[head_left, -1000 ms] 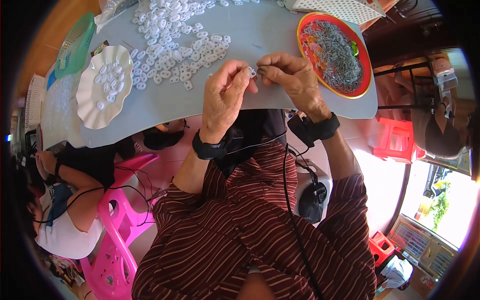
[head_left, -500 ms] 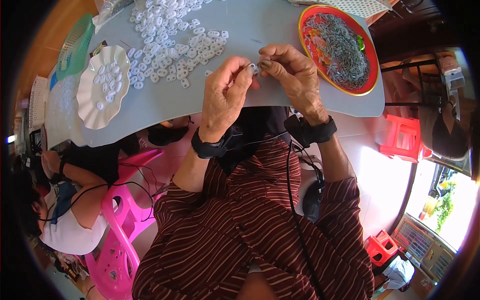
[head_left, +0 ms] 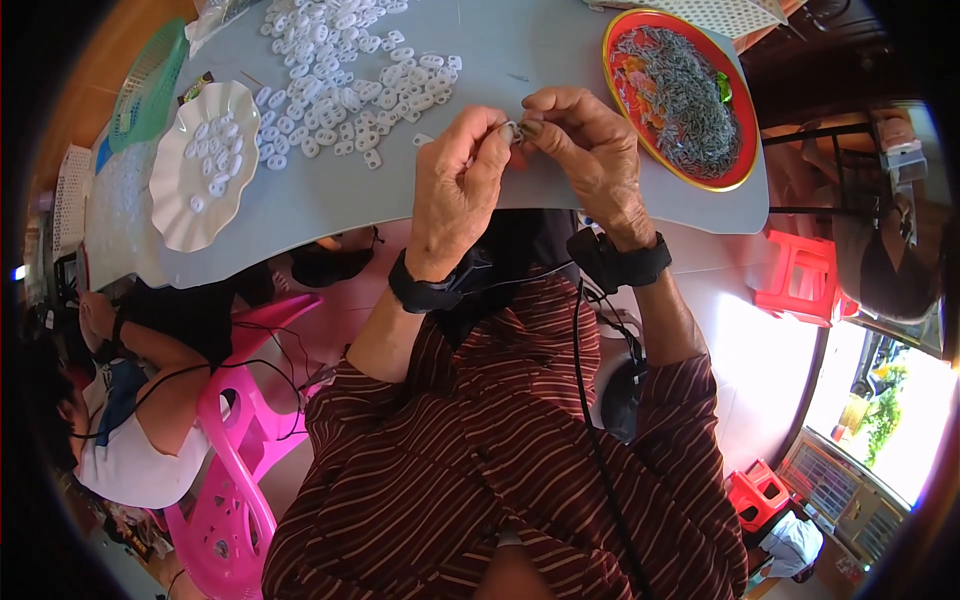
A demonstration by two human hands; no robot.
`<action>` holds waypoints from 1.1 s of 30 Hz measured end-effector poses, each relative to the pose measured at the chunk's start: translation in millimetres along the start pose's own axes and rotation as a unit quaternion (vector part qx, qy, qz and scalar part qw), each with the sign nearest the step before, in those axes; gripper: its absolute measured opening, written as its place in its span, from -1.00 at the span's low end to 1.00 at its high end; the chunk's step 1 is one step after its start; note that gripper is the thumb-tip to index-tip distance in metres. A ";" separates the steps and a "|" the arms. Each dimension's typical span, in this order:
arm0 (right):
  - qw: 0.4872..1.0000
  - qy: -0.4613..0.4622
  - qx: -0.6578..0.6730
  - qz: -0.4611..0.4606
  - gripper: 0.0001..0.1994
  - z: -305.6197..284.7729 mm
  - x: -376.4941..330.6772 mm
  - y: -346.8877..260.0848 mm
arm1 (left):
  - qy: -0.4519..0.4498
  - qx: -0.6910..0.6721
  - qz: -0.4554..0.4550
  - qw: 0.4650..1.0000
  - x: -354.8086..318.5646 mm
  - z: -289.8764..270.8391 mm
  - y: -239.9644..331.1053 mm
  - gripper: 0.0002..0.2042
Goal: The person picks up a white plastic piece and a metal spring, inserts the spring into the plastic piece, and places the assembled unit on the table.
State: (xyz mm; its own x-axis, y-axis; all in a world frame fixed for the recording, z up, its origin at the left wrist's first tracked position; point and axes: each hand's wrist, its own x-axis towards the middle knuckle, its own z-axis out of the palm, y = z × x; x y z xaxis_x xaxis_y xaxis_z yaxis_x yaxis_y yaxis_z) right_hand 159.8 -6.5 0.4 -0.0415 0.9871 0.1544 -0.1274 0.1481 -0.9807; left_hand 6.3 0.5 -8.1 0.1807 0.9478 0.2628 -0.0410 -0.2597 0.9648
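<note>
Over the near edge of the table my left hand (head_left: 460, 190) pinches a small white plastic piece (head_left: 516, 131) between thumb and fingers. My right hand (head_left: 592, 150) meets it there, thumb and index finger pressed together at the piece; whatever they grip is hidden. A loose heap of white two-holed plastic pieces (head_left: 405, 95) spreads across the table beyond my left hand. Right of my right hand is a red oval tray (head_left: 612, 50) with a gold rim, bearing many thin grey metal pieces (head_left: 690, 110), perhaps screws. Several white pieces lie in a scalloped cream dish (head_left: 175, 215) at the left.
A green basket (head_left: 150, 85) and a white perforated basket (head_left: 735, 15) stand at the table's sides. Another person (head_left: 150, 430) sits at the lower left beside a pink chair (head_left: 235, 470). Red stools (head_left: 800, 280) stand on the floor to the right. Cables hang from my wrist straps.
My left hand has shifted slightly right, bringing the white piece closer against my right fingertips. The piece is now more covered by the fingers. My right hand has barely moved.
</note>
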 end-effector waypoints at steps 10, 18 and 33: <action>0.999 0.016 -0.041 -0.024 -0.87 4.7 -2.9 3.5 | 0.001 0.025 0.017 1.000 -0.6 -1.2 -2.9 -0.89; 0.993 0.008 -0.114 -0.025 -0.91 7.4 -3.8 -7.9 | -0.031 -0.017 -0.009 0.999 -1.4 -10.2 -2.6 -0.89; 0.988 0.025 -0.150 0.012 -0.89 12.2 -3.3 -9.4 | -0.014 -0.015 0.003 1.000 -2.5 -7.1 0.6 -0.87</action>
State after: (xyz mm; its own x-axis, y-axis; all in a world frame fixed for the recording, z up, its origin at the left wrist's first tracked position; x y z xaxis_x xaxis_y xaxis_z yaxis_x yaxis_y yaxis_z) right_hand 149.0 -11.8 10.6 0.0093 0.9911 0.1327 0.1738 0.1291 -0.9763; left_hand -1.2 -0.7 -8.1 0.2080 0.9403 0.2695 -0.0708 -0.2603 0.9629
